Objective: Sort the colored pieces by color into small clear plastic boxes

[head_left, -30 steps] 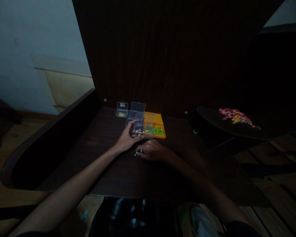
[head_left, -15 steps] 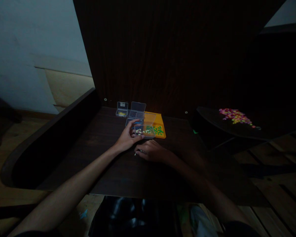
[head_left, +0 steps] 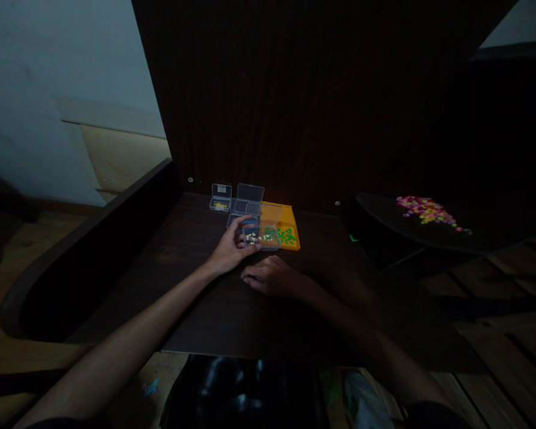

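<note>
My left hand (head_left: 229,249) grips the left end of a clear plastic box (head_left: 274,246), thumb in front and fingers around the far side. Small white pieces (head_left: 252,238) lie inside that box, and its transparent lid stands open. Just in front of it, my right hand (head_left: 270,277) is closed low over the table, fingers curled in; whatever they hold is hidden. An open orange box (head_left: 295,223) with small green pieces (head_left: 288,237) sits behind and to the right of the clear box. Behind my left fingers, another open clear box (head_left: 251,192) has blue pieces.
A smaller open clear box (head_left: 220,204) with yellow pieces stands at the back left of the dark wooden table (head_left: 161,262). A raised side panel (head_left: 98,238) bounds the left. On a side shelf (head_left: 384,220) at right lies a heap of pink and yellow pieces (head_left: 429,210).
A small white piece showed at my right fingertips before; it is out of sight now. My right hand has shifted slightly left and curled in. My left hand stays on the box.
</note>
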Demonstrator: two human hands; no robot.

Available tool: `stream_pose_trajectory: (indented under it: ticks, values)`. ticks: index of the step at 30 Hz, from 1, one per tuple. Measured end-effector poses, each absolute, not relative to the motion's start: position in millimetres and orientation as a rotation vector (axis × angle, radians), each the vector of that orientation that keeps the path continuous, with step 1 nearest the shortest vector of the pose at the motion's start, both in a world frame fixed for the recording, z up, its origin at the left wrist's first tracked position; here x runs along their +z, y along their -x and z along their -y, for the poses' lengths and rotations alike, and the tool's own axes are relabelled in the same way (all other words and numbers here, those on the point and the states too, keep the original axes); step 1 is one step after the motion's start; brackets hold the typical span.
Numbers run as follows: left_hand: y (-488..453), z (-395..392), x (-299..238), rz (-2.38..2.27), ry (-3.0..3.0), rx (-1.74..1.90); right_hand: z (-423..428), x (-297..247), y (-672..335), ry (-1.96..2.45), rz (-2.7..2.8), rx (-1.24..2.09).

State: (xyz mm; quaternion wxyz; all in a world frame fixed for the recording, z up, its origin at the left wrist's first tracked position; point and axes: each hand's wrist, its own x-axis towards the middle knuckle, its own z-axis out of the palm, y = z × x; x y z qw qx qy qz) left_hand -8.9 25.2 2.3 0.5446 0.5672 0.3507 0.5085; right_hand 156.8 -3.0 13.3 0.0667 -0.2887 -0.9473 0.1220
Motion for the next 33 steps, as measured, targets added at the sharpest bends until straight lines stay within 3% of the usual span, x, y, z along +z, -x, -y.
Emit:
stream_pose_trajectory:
  ticks: [33]
  values:
    - [8,-24,6,-0.827,-1.331,1.196,7,15,-160,1.036,2.874,0.360]
